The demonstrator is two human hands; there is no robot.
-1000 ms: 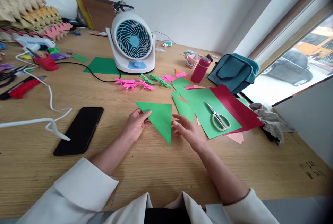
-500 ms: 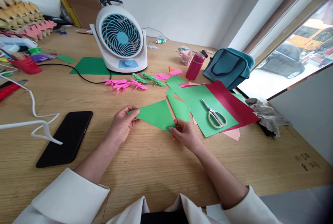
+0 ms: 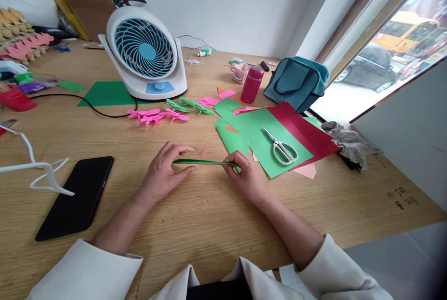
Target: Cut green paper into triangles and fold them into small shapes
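My right hand (image 3: 246, 176) pinches one end of a folded piece of green paper (image 3: 200, 162), which is turned nearly edge-on to me and looks like a thin strip. Around the paper's other end, my left hand (image 3: 165, 170) has its thumb and fingers spread apart, not gripping it. Beyond my right hand lies another green paper piece (image 3: 233, 142). A larger green sheet (image 3: 256, 128) carries scissors with white handles (image 3: 284, 153), their blades pointing away to the left. Folded pink paper figures (image 3: 150, 116) and green paper figures (image 3: 195, 104) lie farther back.
A white fan (image 3: 179, 74) stands at the back left. A black phone (image 3: 78, 197) lies at the left beneath a white bent stand (image 3: 52, 179). Red paper (image 3: 300, 128), a pink bottle (image 3: 252, 84) and a teal bag (image 3: 296, 83) are at the right.
The green paper has tipped from showing its broad face to nearly edge-on. My left hand has let go of its end and opened; my right hand keeps its pinch. The view has shifted slightly right.
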